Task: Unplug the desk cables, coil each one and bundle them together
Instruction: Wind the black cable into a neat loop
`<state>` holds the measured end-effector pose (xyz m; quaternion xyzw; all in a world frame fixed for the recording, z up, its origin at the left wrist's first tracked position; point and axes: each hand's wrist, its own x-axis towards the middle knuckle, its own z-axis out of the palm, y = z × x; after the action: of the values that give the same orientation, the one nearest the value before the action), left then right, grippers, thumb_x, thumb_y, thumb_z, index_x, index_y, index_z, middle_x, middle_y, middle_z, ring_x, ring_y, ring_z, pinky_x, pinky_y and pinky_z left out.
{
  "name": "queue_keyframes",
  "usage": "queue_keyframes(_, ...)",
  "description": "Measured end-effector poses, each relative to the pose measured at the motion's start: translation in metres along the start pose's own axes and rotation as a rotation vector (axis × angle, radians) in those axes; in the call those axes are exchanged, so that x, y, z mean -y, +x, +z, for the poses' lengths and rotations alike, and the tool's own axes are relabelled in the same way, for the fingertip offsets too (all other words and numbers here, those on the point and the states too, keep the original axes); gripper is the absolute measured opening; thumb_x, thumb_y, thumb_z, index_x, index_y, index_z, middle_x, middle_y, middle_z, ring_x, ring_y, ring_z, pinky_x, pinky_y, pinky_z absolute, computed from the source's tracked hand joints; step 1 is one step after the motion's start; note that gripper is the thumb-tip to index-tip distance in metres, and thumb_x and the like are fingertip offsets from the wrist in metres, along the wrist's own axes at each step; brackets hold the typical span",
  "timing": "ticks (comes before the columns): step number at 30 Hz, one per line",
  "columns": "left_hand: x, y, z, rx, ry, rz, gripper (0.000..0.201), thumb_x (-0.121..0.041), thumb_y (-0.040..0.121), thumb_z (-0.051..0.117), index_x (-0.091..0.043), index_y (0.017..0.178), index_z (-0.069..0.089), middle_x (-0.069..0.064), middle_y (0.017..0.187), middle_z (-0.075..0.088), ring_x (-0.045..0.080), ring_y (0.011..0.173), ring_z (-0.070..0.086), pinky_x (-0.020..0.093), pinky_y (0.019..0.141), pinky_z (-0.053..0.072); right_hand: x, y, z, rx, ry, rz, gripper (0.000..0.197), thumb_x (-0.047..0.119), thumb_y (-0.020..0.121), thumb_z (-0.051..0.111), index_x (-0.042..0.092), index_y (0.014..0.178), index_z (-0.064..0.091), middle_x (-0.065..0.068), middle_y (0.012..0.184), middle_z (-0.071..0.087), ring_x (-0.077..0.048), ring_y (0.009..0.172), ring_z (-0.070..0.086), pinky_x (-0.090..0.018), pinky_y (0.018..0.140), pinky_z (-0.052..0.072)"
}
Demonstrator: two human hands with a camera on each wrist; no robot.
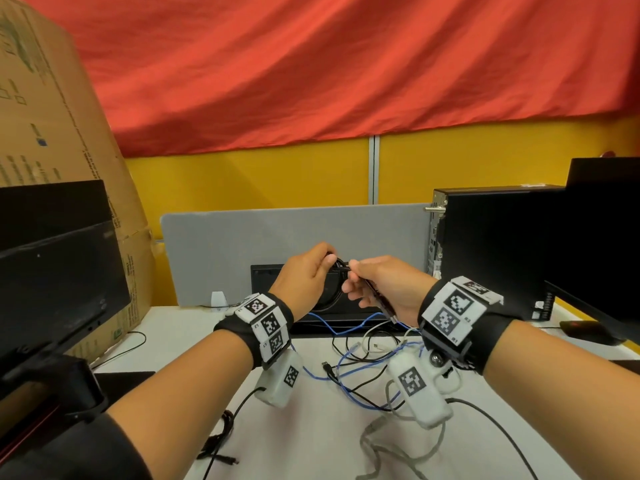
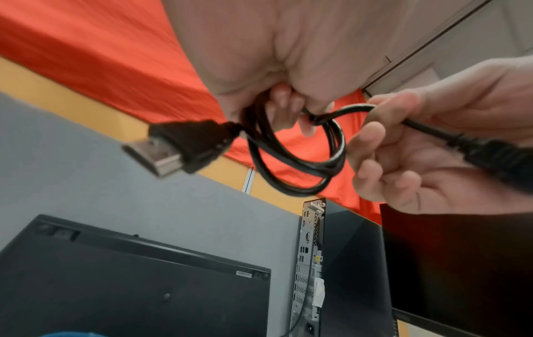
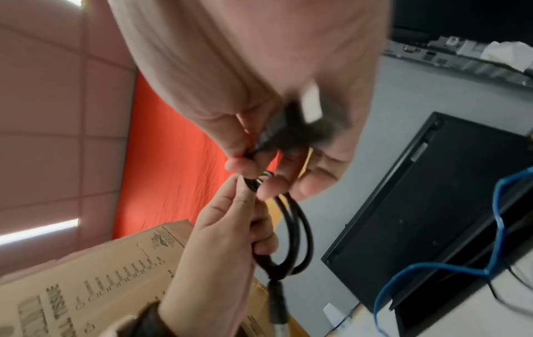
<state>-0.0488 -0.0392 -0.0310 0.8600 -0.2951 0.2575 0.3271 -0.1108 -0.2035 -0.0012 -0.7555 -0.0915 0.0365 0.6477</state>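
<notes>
I hold a black HDMI cable (image 2: 300,164) in the air above the desk, wound into a small coil. My left hand (image 1: 320,263) grips the coil (image 3: 297,239) at its top, and one metal-tipped plug (image 2: 170,148) sticks out to the left of it. My right hand (image 1: 356,277) pinches the free end of the same cable just beside the left fingers. The other plug (image 3: 311,107) lies across the right palm. In the head view the coil (image 1: 341,266) is mostly hidden behind both hands.
Loose blue cable (image 1: 346,386), black cables (image 1: 360,379) and a grey cable (image 1: 381,441) lie tangled on the white desk (image 1: 311,427) under my wrists. A black monitor back (image 1: 270,275) leans on the grey partition (image 1: 225,244). A tower PC (image 1: 491,237) stands right, a cardboard box (image 1: 52,133) left.
</notes>
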Motion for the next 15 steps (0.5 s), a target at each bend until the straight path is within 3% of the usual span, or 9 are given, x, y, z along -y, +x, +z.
queue_keyframes(3, 0.002, 0.003, -0.001, -0.035, 0.009, -0.083, 0.02, -0.032, 0.103, 0.036, -0.021, 0.101, 0.053, -0.001, 0.066, 0.053, 0.016, 0.058, 0.047, 0.035, 0.057, 0.042, -0.004, 0.002, -0.003, -0.067, -0.296, -0.131, 0.026, 0.019, 0.1, 0.048, 0.011, 0.083, 0.067, 0.001, 0.066, 0.059, -0.012, 0.063, 0.055, -0.022, 0.061, 0.044)
queue_keyframes(6, 0.001, 0.004, -0.004, -0.105, -0.052, -0.172, 0.021, -0.032, 0.103, 0.037, -0.021, 0.096, 0.053, -0.003, 0.067, 0.051, 0.014, 0.06, 0.046, 0.031, 0.055, 0.038, -0.007, 0.005, -0.013, -0.172, -0.729, -0.309, 0.017, 0.022, 0.095, 0.058, 0.017, 0.098, 0.074, 0.009, 0.072, 0.062, -0.007, 0.068, 0.055, -0.018, 0.062, 0.039)
queue_keyframes(9, -0.008, 0.006, -0.002, -0.154, -0.186, -0.254, 0.024, -0.031, 0.103, 0.038, -0.018, 0.088, 0.052, -0.003, 0.064, 0.045, 0.013, 0.057, 0.043, 0.029, 0.056, 0.037, -0.009, 0.01, -0.017, -0.315, -1.048, -0.424, 0.019, 0.021, 0.094, 0.058, 0.014, 0.099, 0.075, -0.002, 0.089, 0.062, -0.019, 0.085, 0.057, -0.03, 0.075, 0.047)
queue_keyframes(12, -0.024, 0.008, 0.004, -0.158, -0.508, -0.411, 0.028, -0.028, 0.104, 0.037, -0.014, 0.082, 0.048, 0.002, 0.064, 0.037, 0.016, 0.052, 0.034, 0.029, 0.049, 0.036, -0.014, 0.015, -0.019, -0.407, -1.012, -0.467, 0.021, 0.019, 0.095, 0.057, 0.008, 0.094, 0.075, -0.008, 0.089, 0.066, -0.025, 0.086, 0.061, -0.038, 0.08, 0.051)
queue_keyframes(15, -0.042, 0.006, 0.009, -0.141, -0.886, -0.528, 0.024, -0.023, 0.105, 0.035, -0.013, 0.084, 0.043, 0.0, 0.062, 0.03, 0.011, 0.048, 0.026, 0.024, 0.043, 0.025, -0.021, 0.016, -0.016, -0.456, -0.668, -0.412, 0.016, 0.017, 0.092, 0.062, 0.013, 0.086, 0.077, -0.004, 0.073, 0.071, -0.016, 0.07, 0.067, -0.034, 0.071, 0.055)
